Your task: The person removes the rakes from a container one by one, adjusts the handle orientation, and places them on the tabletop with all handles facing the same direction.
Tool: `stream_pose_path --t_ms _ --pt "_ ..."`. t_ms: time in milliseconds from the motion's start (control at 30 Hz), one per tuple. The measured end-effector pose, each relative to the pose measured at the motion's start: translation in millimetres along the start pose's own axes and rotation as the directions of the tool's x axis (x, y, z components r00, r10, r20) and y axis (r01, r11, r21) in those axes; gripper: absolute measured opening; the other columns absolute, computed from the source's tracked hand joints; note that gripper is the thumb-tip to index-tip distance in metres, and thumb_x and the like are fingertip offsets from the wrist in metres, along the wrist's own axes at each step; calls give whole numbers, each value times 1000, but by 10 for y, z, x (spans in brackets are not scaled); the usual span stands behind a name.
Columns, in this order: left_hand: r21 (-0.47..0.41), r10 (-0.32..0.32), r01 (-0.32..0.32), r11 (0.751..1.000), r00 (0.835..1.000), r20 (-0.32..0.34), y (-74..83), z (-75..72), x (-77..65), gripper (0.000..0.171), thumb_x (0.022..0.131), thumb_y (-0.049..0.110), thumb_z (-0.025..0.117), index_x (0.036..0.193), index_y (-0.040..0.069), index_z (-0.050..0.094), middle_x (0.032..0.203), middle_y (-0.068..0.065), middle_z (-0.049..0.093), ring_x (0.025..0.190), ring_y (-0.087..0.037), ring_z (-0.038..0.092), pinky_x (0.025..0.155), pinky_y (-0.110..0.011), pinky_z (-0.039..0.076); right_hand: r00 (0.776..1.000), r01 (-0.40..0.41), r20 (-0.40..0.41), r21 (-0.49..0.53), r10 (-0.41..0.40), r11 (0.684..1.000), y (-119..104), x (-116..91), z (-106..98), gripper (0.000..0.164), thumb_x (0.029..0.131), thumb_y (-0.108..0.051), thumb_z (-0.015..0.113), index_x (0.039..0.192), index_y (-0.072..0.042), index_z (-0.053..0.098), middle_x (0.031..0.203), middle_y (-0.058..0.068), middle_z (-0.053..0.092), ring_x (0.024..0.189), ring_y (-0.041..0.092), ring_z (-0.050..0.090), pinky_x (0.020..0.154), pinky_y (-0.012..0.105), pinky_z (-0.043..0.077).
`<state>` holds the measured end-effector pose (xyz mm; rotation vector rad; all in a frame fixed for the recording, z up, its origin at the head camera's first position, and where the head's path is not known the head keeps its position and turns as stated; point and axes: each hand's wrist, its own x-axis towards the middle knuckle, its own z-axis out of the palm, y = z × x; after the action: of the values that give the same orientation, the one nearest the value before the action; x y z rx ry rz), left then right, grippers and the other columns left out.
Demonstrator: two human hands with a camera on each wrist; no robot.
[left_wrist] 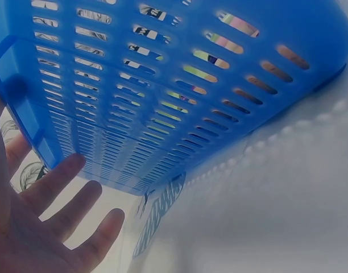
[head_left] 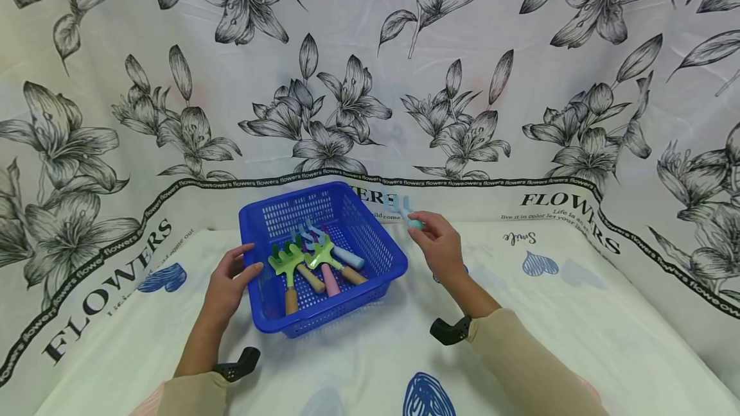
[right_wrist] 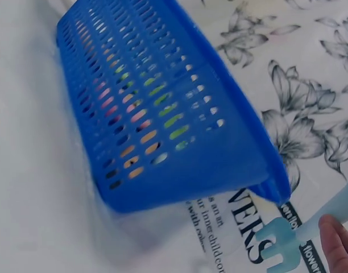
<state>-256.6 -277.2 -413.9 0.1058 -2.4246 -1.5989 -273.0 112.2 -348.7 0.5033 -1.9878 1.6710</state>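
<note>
A blue plastic basket (head_left: 370,228) with slotted walls stands before me. My left hand (head_left: 224,284) holds its left rim between thumb and fingers; in the left wrist view the other fingers (left_wrist: 71,213) spread beside the basket wall (left_wrist: 310,28). Right of the basket, my right hand (head_left: 440,246) grips a light blue toy hand rake (right_wrist: 285,244) by its handle, prongs pointing away from the hand. Inside the basket lie several toy garden tools: a light green rake (head_left: 284,263), another green rake (head_left: 321,251), a pink handle (head_left: 330,280) and a light blue handle (head_left: 349,257).
A white cloth (head_left: 358,364) printed with hearts and lettering covers the table. Behind it hangs a flower-printed curtain (head_left: 370,82), with a black lettered band (head_left: 451,182) near its foot. A dark wrist mount (head_left: 237,364) sits on each forearm.
</note>
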Motion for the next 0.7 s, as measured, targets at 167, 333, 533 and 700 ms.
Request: stream_pose_path --t_ms 167,333,533,700 --pt "-12 -2 2 1000 1000 4 1 1 -6 68 95 41 60 152 18 31 151 -21 34 138 -42 31 104 -63 30 997 -73 1 -91 73 993 47 -65 -62 23 89 0 68 112 5 68 114 19 63 94 34 65 75 20 54" --pt "-20 6 -6 1000 1000 6 4 4 -10 68 95 41 60 152 18 31 152 -21 33 138 -42 31 104 -64 29 990 -138 -3 -154 139 978 407 -94 -110 22 90 -11 71 111 -7 72 115 9 66 94 25 66 77 29 56" --pt "-21 12 -11 1000 1000 7 14 1 -9 68 95 41 60 152 16 32 153 -21 31 138 -44 30 104 -65 29 985 -169 -10 -161 170 972 613 -165 -151 22 88 -10 72 110 -9 73 114 8 67 93 26 67 77 30 56" --pt "-22 21 -21 1000 1000 1 15 -2 -2 66 95 39 60 151 15 33 153 -21 31 138 -45 30 103 -65 30 987 -150 22 -202 157 968 690 -228 -185 22 86 -7 73 108 -8 73 116 8 66 94 26 68 77 33 57"
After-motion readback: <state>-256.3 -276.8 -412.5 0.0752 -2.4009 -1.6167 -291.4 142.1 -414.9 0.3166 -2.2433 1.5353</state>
